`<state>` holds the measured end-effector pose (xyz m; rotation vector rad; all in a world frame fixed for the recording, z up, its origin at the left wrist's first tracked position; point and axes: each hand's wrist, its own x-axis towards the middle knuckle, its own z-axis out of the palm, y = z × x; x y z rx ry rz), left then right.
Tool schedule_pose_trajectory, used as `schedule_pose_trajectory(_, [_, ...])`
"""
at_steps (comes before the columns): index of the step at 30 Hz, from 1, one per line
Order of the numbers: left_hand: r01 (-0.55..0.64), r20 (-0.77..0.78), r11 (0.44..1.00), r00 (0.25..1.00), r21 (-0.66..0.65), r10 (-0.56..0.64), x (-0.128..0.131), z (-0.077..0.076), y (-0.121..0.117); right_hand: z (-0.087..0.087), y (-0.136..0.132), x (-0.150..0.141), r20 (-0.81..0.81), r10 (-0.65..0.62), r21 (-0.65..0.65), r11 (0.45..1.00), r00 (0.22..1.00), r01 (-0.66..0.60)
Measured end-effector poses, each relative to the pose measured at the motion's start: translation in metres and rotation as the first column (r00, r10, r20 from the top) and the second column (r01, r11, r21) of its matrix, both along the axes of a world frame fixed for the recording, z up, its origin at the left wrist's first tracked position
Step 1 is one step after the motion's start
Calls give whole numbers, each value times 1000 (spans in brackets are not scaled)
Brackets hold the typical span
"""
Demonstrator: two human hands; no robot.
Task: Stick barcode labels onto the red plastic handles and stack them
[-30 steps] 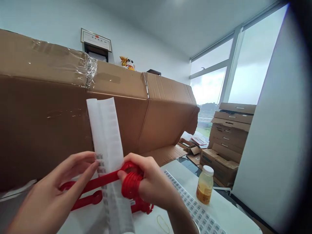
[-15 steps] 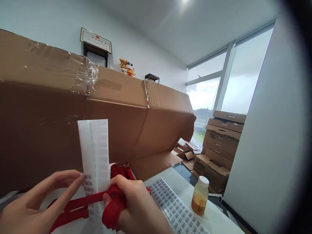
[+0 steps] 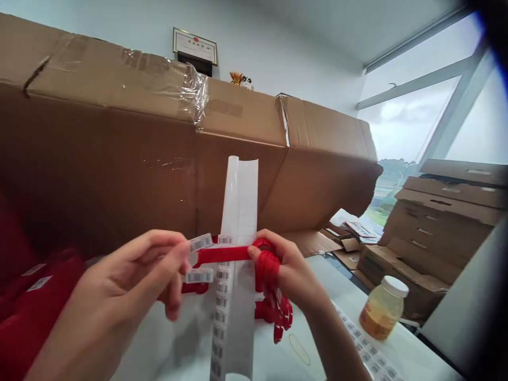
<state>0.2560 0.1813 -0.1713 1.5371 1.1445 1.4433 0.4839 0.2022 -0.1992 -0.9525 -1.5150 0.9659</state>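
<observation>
My left hand (image 3: 130,286) pinches a small barcode label (image 3: 201,242) between thumb and forefinger. A second barcode label (image 3: 199,275) sticks out by its lower fingers. My right hand (image 3: 291,264) is closed round a bundled red strap (image 3: 268,270), one end of which stretches left across the label sheet (image 3: 246,211). That white sheet stands upright, curled lengthwise, with a column of barcode labels along its left edge. More red straps (image 3: 194,288) lie behind the sheet and below my right hand. How the fingers hold the sheet is partly hidden.
A large brown cardboard box (image 3: 138,159) leans behind the white table (image 3: 174,338). At right stand a capped bottle (image 3: 384,307) and another label sheet (image 3: 365,344). A rubber band (image 3: 299,349) lies in front. Red labelled pieces (image 3: 35,296) are at left; stacked cartons (image 3: 444,211) stand by the window.
The view has turned left and down. My left hand has come away from the sheet's label column with labels at its fingertips. My right hand still grips the red strap.
</observation>
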Motion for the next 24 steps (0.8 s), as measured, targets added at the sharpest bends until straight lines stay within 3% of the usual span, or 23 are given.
schedule_pose_trajectory(5, [206,32,955,978,-212,-204,13,5,-3,2,-2,7,-79,93,-55,994,993,-97])
schedule_pose_trajectory(9, [255,53,935,967,-248,-249,16,1,-1,3,-5,6,-61,86,-83,992,994,-90])
schedule_pose_trajectory(17, [219,-38,950,972,-224,-233,17,-2,3,8,-12,3,-21,60,-66,996,998,-61])
schedule_pose_trajectory(24, [115,-113,955,982,-273,-151,22,1,1,7,-12,2,-10,48,-76,996,999,-49])
